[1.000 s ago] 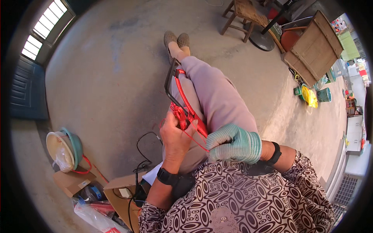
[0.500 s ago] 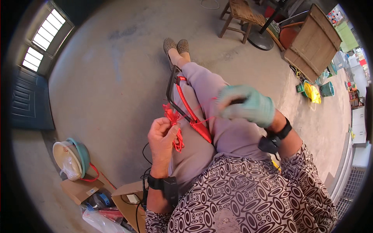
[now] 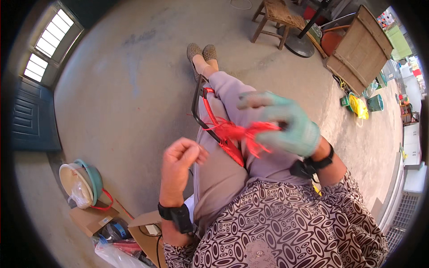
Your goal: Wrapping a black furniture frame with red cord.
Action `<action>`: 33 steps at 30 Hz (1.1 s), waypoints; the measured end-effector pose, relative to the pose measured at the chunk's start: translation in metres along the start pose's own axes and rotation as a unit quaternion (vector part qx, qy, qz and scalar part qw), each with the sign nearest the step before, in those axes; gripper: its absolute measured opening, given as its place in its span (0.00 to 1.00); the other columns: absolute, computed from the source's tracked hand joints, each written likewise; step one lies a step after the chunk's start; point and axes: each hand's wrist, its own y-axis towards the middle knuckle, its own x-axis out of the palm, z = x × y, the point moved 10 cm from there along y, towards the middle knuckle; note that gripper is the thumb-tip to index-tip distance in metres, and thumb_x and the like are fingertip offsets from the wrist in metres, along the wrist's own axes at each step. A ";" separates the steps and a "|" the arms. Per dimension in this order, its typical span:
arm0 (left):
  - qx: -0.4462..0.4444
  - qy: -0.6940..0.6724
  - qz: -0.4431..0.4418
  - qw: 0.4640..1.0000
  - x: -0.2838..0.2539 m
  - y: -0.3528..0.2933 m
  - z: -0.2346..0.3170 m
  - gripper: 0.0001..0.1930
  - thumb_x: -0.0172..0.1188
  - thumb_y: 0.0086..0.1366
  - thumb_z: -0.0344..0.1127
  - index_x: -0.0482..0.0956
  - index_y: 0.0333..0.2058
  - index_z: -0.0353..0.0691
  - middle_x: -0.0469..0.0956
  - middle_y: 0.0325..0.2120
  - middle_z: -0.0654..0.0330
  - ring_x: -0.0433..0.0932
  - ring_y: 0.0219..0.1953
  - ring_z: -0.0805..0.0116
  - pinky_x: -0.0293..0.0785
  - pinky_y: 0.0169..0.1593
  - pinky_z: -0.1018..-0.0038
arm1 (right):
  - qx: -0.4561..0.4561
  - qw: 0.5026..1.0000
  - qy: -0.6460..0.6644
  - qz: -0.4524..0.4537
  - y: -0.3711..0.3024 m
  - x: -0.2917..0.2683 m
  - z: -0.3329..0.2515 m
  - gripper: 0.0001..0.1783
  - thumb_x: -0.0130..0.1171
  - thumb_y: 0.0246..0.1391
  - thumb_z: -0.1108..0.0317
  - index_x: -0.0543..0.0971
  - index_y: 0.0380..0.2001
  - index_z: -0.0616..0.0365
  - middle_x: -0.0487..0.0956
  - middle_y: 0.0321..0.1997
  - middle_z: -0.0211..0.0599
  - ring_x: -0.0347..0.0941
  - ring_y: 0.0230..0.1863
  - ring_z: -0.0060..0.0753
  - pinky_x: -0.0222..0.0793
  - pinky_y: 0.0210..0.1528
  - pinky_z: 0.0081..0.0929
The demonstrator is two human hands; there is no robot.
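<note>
A black frame of bent bar (image 3: 196,96), partly wrapped with red cord (image 3: 231,152), lies across my lap and legs. Its kind is not plain from here. My right hand (image 3: 286,127), in a pale green knit glove, is closed on a loose bundle of red cord (image 3: 243,132), blurred by motion, over the frame. Strands trail leftward from the bundle across the bar. My bare left hand (image 3: 181,163) is apart from the bundle, left of my thigh, with fingers curled and thumb against them. Nothing shows in it.
At lower left stand nested basins (image 3: 78,183) and an open cardboard box (image 3: 149,223) with bags beside it. A wooden stool (image 3: 275,22), a round black stand base (image 3: 299,46) and a wooden board (image 3: 359,49) are at the far right. Buckets (image 3: 375,103) stand on the right.
The red cord bundle has passed from my left hand to my gloved right hand. My left hand has drawn slightly left and down; the frame lies as before.
</note>
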 end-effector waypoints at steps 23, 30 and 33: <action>-0.172 -0.092 -0.002 0.981 0.019 -0.062 -0.047 0.10 0.51 0.68 0.33 0.71 0.45 0.38 0.71 0.16 0.62 0.58 0.12 0.83 0.51 0.16 0.86 | 0.380 0.919 0.053 -0.089 -0.037 0.114 0.089 0.25 0.63 0.49 0.60 0.73 0.48 0.61 0.79 0.35 0.50 0.78 0.37 0.39 0.72 0.41 0.30; -0.167 -0.038 -0.054 0.984 0.020 -0.079 -0.052 0.06 0.53 0.65 0.30 0.75 0.35 0.34 0.68 0.13 0.65 0.58 0.12 0.83 0.53 0.17 0.85 | 0.397 0.870 0.291 0.023 -0.044 0.119 0.107 0.19 0.58 0.55 0.54 0.74 0.36 0.62 0.79 0.26 0.36 0.76 0.25 0.33 0.72 0.29 0.28; -0.155 -0.042 -0.087 0.983 0.027 -0.081 -0.045 0.07 0.53 0.64 0.31 0.76 0.33 0.32 0.68 0.13 0.66 0.61 0.14 0.82 0.55 0.20 0.84 | 0.407 0.717 0.561 0.074 -0.055 0.103 0.120 0.18 0.56 0.58 0.52 0.75 0.36 0.59 0.77 0.25 0.30 0.75 0.23 0.27 0.72 0.26 0.21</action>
